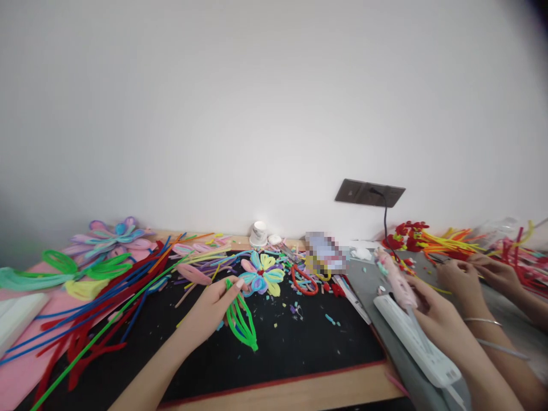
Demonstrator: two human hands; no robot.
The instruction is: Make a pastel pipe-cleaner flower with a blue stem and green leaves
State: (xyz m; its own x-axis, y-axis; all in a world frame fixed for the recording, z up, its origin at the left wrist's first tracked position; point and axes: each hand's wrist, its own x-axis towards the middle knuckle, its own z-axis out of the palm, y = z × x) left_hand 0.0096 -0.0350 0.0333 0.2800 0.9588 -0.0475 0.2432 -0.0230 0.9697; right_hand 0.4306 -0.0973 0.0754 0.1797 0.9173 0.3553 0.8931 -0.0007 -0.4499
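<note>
my left hand has its thumb and fingers pinched together on the upper end of the green loops, a leaf-like bundle of fuzzy stems slanting down over the black mat, the lower tip drawn to a point. my right hand is well off to the other side, fingers curled round a pink tool; it looks like a glue gun, though its front end is too blurred for me to be sure. just by my left fingertips lies the multicoloured flower, petals set all around a red centre, and i'd call that piece finished or close to it. the green loops seem bent to shape too, but i see no stem on them, so i judge that any fixing is left to do. at the far left, a big pastel flower and some green leaves look already made up, while loose red and blue stems lie unused across the mat's left side and cut scraps dot the black in front of me.
</note>
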